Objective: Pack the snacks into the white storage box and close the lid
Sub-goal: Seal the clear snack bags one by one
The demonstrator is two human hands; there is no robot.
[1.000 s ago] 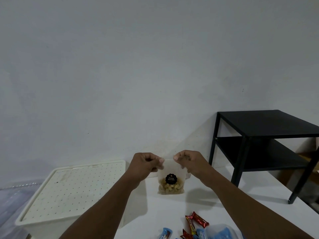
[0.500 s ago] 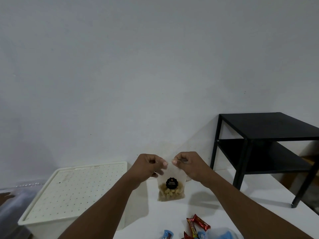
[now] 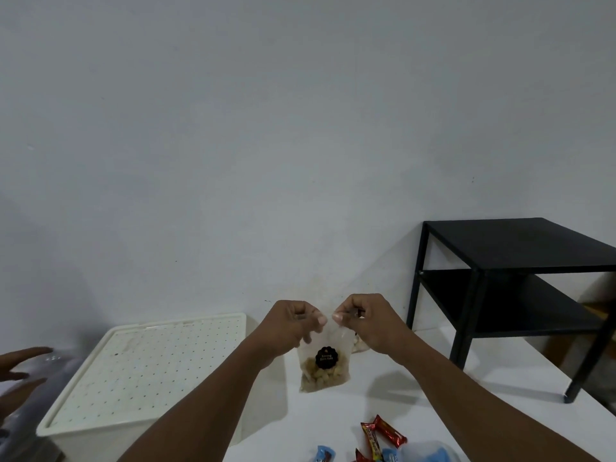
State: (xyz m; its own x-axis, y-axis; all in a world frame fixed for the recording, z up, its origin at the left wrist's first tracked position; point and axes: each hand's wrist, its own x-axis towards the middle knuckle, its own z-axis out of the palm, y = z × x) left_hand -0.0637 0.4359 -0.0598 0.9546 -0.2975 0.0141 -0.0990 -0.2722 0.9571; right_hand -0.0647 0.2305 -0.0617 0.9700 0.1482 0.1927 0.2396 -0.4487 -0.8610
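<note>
A clear snack pouch (image 3: 325, 365) with a round black label and pale nuts at the bottom hangs above the white table. My left hand (image 3: 290, 323) and my right hand (image 3: 363, 320) each pinch its top edge, thumbs nearly touching. The white storage box (image 3: 140, 371) stands at the left with its perforated lid on. Red and blue wrapped candies (image 3: 383, 438) lie at the near edge, partly cut off by the frame. A second pale pouch (image 3: 358, 343) peeks out behind my right wrist.
A black two-tier side table (image 3: 510, 281) stands on the white table (image 3: 416, 401) at the right, against the grey wall. Another person's hand (image 3: 18, 371) reaches in at the far left, over clear plastic.
My hands have slid closer together along the pouch's top edge. Another person's hand has come into view at the far left. The view has tilted slightly.
</note>
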